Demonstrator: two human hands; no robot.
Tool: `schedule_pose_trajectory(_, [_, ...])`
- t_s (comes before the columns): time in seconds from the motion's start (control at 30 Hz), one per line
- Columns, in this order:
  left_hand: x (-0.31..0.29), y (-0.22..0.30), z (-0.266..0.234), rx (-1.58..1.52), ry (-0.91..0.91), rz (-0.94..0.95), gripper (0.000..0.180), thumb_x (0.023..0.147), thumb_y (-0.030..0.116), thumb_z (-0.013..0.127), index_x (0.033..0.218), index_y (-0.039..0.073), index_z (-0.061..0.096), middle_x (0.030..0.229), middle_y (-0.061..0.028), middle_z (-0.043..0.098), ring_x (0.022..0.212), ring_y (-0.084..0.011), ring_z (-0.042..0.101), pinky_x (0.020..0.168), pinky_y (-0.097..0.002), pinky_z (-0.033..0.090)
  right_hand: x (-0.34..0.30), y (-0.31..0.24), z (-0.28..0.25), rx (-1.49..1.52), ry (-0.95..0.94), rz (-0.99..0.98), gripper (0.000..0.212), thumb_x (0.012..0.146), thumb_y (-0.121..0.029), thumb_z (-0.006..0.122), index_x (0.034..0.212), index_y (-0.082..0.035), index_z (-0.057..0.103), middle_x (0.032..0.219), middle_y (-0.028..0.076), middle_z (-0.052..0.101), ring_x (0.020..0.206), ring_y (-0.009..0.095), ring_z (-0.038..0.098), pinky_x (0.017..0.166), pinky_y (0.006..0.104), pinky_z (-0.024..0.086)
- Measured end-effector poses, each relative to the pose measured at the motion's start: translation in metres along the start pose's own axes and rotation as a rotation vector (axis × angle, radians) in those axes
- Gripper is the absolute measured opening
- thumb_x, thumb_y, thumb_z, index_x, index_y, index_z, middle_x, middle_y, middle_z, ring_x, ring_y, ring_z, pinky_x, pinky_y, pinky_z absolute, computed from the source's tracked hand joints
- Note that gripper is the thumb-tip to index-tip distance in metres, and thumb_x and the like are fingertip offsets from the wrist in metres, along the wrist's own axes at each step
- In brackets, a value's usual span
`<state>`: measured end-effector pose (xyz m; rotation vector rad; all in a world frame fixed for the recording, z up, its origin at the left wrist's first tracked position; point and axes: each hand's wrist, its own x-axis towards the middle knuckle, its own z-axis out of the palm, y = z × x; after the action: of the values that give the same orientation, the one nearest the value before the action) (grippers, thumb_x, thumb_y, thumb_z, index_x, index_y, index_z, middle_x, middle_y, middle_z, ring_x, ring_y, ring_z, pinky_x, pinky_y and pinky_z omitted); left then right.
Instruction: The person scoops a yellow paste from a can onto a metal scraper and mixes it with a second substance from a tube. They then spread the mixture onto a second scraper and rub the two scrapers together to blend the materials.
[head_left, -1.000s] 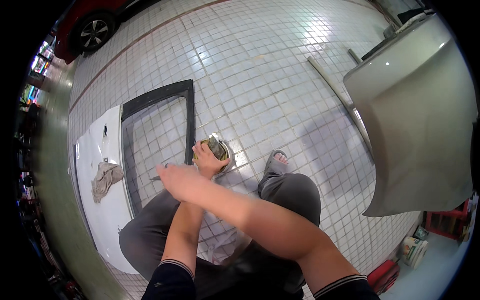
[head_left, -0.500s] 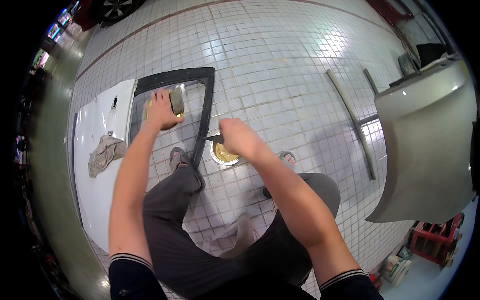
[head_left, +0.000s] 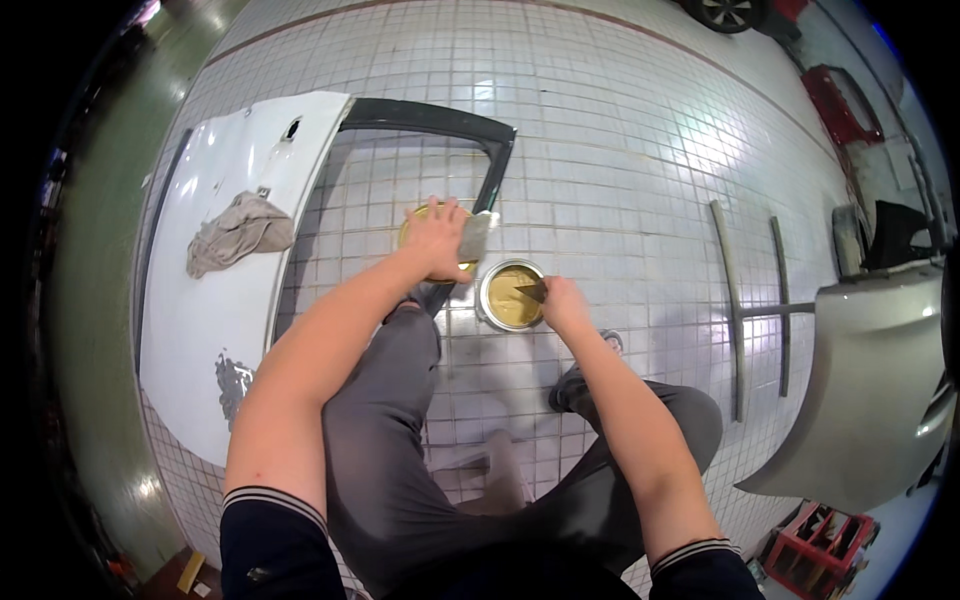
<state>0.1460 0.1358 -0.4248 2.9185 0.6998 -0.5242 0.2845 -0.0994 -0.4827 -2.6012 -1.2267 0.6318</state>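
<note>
My left hand (head_left: 432, 240) grips a round yellow lid (head_left: 409, 226), fingers spread across its top, above the window opening of a white car door (head_left: 215, 150). A flat grey spreader plate (head_left: 477, 238) juts out on the thumb side of that hand; the palm hides how it is held. To the right, an open metal can (head_left: 486, 297) of tan putty (head_left: 510, 308) stands on the floor. My right hand (head_left: 566, 306) is closed round a putty knife (head_left: 534, 291), its dark blade reaching over the rim into the can.
A grey rag (head_left: 240, 236) lies on the door, above a bare grey patch (head_left: 233, 385). At right are a metal stand (head_left: 739, 330), a silver body panel (head_left: 850, 400) and a red tool rack (head_left: 820, 550). My legs straddle a low stool on tiles.
The view has swung left, so the door and can sit further right in it. The putty knife's blade, earlier at the can's left rim, now dips into the putty. My left hand has come closer to the can.
</note>
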Motion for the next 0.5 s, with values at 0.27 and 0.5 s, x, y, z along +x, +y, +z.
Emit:
schedule_pose_trajectory(0.27, [0.004,0.002,0.003,-0.04,-0.042,-0.033,0.113,0.064,0.057,0.083,0.148,0.001,0.033,0.16,-0.0176,0.028,0.148,-0.0437,0.021,0.106,-0.0763,0.03,0.019,-0.003,0.048,-0.047,-0.078,-0.009,0.026,0.093,-0.012,0.053,0.111,-0.01,0.071,0.101,0.021,0.072,0.094,0.04,0.07,0.083,0.0504,0.055])
schedule_pose_trajectory(0.5, [0.009,0.0,0.018,-0.105,-0.022,-0.044,0.111,0.061,0.054,0.088,0.146,0.005,0.036,0.159,-0.0167,0.029,0.149,-0.0442,0.022,0.108,-0.0759,0.028,0.042,-0.001,0.093,-0.139,-0.079,-0.117,0.025,0.098,-0.013,0.046,0.11,-0.007,0.067,0.111,0.017,0.071,0.098,0.037,0.069,0.084,0.0476,0.056])
